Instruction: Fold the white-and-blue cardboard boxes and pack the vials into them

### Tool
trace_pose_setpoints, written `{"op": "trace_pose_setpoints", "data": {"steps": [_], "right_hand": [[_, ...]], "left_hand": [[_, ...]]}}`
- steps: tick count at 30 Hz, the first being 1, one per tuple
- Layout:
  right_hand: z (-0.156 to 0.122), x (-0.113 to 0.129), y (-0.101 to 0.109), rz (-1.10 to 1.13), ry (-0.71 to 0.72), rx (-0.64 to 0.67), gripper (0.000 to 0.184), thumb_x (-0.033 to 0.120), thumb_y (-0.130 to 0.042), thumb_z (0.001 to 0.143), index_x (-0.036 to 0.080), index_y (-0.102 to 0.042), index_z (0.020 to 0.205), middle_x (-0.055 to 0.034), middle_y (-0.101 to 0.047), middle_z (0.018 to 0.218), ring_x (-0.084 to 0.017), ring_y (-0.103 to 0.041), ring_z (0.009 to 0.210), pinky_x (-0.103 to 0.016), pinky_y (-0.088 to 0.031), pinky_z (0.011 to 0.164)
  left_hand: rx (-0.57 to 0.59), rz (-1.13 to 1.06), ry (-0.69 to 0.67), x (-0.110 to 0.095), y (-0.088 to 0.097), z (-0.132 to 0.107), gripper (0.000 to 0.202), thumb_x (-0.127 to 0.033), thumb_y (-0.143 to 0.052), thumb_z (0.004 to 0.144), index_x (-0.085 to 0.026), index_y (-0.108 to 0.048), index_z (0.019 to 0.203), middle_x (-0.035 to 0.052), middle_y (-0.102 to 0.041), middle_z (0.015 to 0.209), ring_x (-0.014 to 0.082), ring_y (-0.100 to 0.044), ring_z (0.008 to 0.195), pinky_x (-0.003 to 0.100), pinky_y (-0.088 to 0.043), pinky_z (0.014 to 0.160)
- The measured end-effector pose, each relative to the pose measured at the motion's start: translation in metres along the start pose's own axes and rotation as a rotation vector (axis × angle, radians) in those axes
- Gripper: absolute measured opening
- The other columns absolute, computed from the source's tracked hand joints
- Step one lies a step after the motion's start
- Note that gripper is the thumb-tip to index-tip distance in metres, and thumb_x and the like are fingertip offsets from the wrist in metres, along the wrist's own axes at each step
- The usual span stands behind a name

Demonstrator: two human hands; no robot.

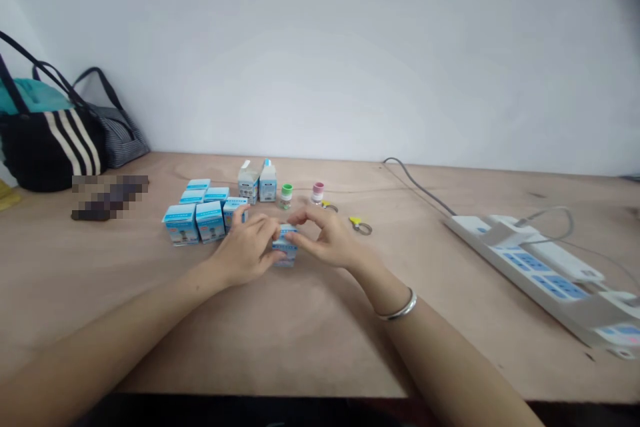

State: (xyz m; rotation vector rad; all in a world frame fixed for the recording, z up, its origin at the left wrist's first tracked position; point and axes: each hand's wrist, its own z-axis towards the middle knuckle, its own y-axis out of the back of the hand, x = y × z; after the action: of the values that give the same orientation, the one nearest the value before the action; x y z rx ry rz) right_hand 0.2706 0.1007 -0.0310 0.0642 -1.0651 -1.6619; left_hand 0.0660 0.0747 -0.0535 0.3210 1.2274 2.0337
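Note:
Both hands meet over a small blue-and-white box on the wooden table. My left hand grips the box's left side, its fingers curled around it. My right hand pinches the box from the right and top; a silver bangle sits on that wrist. Just left of my left hand stands a cluster of several similar blue boxes.
Behind the hands stand two opened boxes, a green-capped bottle, a pink-capped bottle and small yellow-handled tools. White power strips with a grey cable lie at right. Striped bags sit at far left.

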Motion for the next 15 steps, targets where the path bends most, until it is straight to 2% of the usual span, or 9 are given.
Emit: {"op": "trace_pose_setpoints", "data": {"steps": [4,10,12,15], "right_hand": [[-0.001,-0.008,-0.005,-0.037,-0.07,-0.079,0.018,0.035,-0.058,0.084,0.018,-0.059,0.081,-0.0033,-0.063,0.074,-0.014,-0.056,0.068,-0.029,-0.046,0.066],[-0.003,-0.011,-0.012,-0.064,-0.068,-0.059,0.014,0.032,-0.059,0.082,0.019,-0.057,0.079,-0.0032,-0.062,0.074,-0.014,-0.056,0.068,-0.027,-0.044,0.064],[-0.004,-0.011,-0.012,-0.077,-0.076,-0.051,0.014,0.032,-0.059,0.082,0.018,-0.058,0.081,-0.0037,-0.063,0.076,-0.015,-0.056,0.069,-0.028,-0.044,0.065],[-0.004,-0.01,-0.012,-0.089,-0.097,-0.022,0.014,0.032,-0.06,0.082,0.018,-0.058,0.083,-0.0045,-0.063,0.079,-0.015,-0.057,0.07,-0.028,-0.044,0.065]], "left_hand": [[-0.01,0.081,0.052,0.018,0.004,0.013,0.016,-0.025,-0.055,0.081,-0.021,-0.05,0.096,0.0045,-0.065,0.089,0.0256,-0.06,0.095,0.061,-0.014,0.104],[-0.049,0.142,0.138,0.04,0.005,0.036,0.053,-0.02,-0.059,0.077,-0.032,-0.044,0.127,0.0064,-0.065,0.112,0.0292,-0.054,0.113,0.065,-0.004,0.106],[-0.057,0.136,0.206,0.043,0.008,0.043,0.056,-0.021,-0.058,0.076,-0.032,-0.044,0.129,0.0069,-0.063,0.118,0.0304,-0.053,0.115,0.065,-0.007,0.105],[-0.077,0.127,0.313,0.05,0.019,0.052,0.051,-0.022,-0.058,0.074,-0.031,-0.051,0.124,0.0067,-0.058,0.128,0.0323,-0.05,0.12,0.061,-0.021,0.103]]}}
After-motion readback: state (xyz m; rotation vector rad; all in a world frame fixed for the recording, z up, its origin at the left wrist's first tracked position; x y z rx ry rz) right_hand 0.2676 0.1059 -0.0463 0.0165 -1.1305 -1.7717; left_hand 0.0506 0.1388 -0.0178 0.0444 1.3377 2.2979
